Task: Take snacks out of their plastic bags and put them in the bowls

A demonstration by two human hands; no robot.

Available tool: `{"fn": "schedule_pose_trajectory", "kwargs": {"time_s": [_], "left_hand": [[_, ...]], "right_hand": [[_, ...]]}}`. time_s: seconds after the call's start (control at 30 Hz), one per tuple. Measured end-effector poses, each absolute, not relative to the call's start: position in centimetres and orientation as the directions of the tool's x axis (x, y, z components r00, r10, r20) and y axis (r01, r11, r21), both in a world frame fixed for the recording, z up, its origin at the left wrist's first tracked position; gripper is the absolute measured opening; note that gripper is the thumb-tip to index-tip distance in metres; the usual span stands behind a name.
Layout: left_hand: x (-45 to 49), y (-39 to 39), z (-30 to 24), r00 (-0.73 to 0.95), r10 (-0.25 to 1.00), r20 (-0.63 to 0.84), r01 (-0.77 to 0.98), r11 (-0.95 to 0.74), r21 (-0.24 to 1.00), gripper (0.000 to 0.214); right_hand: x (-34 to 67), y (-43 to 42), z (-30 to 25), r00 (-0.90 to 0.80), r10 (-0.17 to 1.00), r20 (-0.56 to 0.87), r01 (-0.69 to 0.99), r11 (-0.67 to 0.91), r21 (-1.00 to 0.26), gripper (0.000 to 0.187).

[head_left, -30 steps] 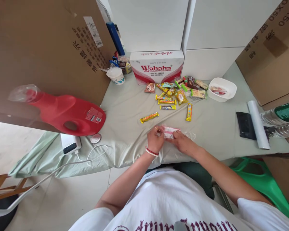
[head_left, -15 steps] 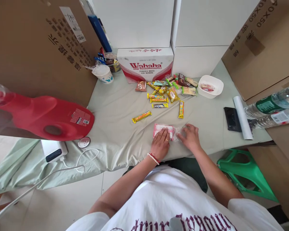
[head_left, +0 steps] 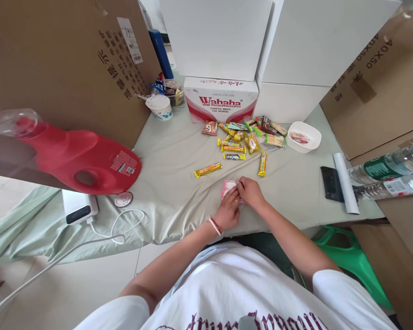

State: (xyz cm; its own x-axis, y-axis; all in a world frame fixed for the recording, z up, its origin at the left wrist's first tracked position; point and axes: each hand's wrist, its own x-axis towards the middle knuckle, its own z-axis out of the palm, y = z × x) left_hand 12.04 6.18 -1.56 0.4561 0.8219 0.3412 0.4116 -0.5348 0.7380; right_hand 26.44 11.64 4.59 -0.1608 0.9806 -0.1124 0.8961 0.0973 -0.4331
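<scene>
A small pink snack packet point(head_left: 227, 187) lies on the pale green cloth near the table's front edge. My left hand point(head_left: 228, 212) rests on its near side, fingers bent over it. My right hand point(head_left: 250, 191) covers its right part, fingers curled and pinching at it. Most of the packet is hidden under both hands. Just beyond them lie a long yellow bar point(head_left: 208, 170) and an upright yellow bar point(head_left: 262, 164). A heap of several wrapped snacks point(head_left: 242, 135) sits farther back.
A white bowl point(head_left: 304, 136) with a wrapper stands right of the heap. A Wahaha box point(head_left: 220, 99) and white boxes are behind. A red jug point(head_left: 79, 156), power bank point(head_left: 79, 211) and cable lie left. A black phone point(head_left: 330, 183), paper roll point(head_left: 346, 182) and water bottles point(head_left: 388, 176) lie right.
My right hand has moved left from the clear wrapper onto the pink packet, beside my left hand. The packet now shows less. The camera view has shifted.
</scene>
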Motion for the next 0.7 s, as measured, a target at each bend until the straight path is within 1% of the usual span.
{"fn": "schedule_pose_trajectory", "kwargs": {"time_s": [0.07,0.13,0.2,0.23,0.3,0.37,0.43,0.5,0.53,0.57,0.6,0.67,0.7], "left_hand": [[10.3,6.9,-0.6,0.313,0.873,0.374,0.26,-0.457,0.85,0.059],[8.5,7.4,0.4,0.074,0.942,0.326,0.189,-0.334,0.923,0.046],[6.9,7.6,1.0,-0.114,0.963,0.244,0.185,-0.22,0.958,0.03],[6.3,7.5,1.1,-0.159,0.965,0.206,0.197,-0.174,0.965,0.023],[5.4,7.0,1.2,-0.171,0.973,0.152,0.223,-0.112,0.968,0.015],[4.9,6.3,1.1,-0.128,0.983,0.128,0.249,-0.093,0.964,0.012],[4.7,5.7,0.9,-0.096,0.988,0.124,0.267,-0.095,0.959,0.009],[4.7,5.5,0.8,-0.104,0.987,0.122,0.271,-0.09,0.958,0.009],[4.8,5.5,0.8,-0.123,0.985,0.121,0.272,-0.083,0.959,0.012],[5.0,5.5,0.9,-0.144,0.983,0.113,0.266,-0.071,0.961,0.015],[5.2,5.5,1.0,-0.164,0.982,0.095,0.244,-0.053,0.968,0.018],[6.1,5.7,1.6,-0.163,0.987,0.01,0.125,0.011,0.992,0.03],[6.7,5.8,2.0,-0.121,0.991,-0.062,0.022,0.065,0.998,0.038]], "right_hand": [[26.5,10.3,4.0,-0.207,0.977,-0.042,0.872,0.165,-0.461,0.025],[26.5,8.5,3.6,-0.247,0.969,0.005,0.867,0.224,-0.445,0.029],[26.0,7.1,3.6,-0.298,0.955,0.011,0.884,0.28,-0.375,0.045],[25.7,6.6,3.5,-0.321,0.947,0.005,0.894,0.305,-0.328,0.053],[25.1,6.2,3.4,-0.355,0.935,-0.006,0.908,0.343,-0.243,0.059],[24.7,6.4,3.4,-0.386,0.923,-0.005,0.907,0.378,-0.186,0.056],[24.6,6.9,3.6,-0.429,0.903,-0.01,0.894,0.423,-0.149,0.051],[25.2,7.5,4.2,-0.46,0.887,-0.033,0.881,0.451,-0.145,0.048],[25.7,7.8,4.7,-0.461,0.887,-0.042,0.877,0.448,-0.174,0.045],[26.4,8.1,5.3,-0.452,0.891,-0.042,0.872,0.431,-0.233,0.043],[27.2,8.5,5.9,-0.436,0.899,-0.029,0.855,0.404,-0.325,0.039],[28.8,9.0,7.0,-0.388,0.922,0.01,0.746,0.321,-0.584,0.033],[29.4,9.1,7.4,-0.369,0.93,0.013,0.644,0.266,-0.717,0.033]]}}
